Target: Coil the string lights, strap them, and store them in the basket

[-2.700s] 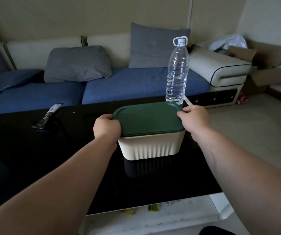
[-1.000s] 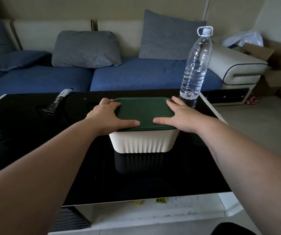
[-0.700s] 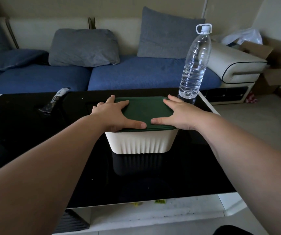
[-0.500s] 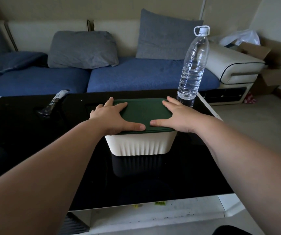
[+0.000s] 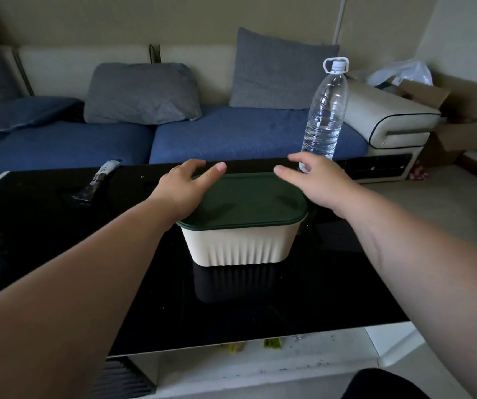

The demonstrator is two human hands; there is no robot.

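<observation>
Blue sofa point(image 5: 245, 139): far side, beyond the worktop point(image 5: 58, 226).
Black glossy worktop: directly before you.
Cream ribbed basket point(image 5: 240, 243): mid-worktop, with the green lid point(image 5: 245, 200) seated on it.
Clear water bottle point(image 5: 325, 116): upright, just beyond the basket's far right corner.
Your left hand point(image 5: 184, 187): grip released, fingers straight, at the lid's left edge.
Your right hand point(image 5: 317, 180): grip released, fingers spread over the lid's far right corner. Contact cannot be told.
Small packet point(image 5: 99, 180): far left of the worktop.
</observation>
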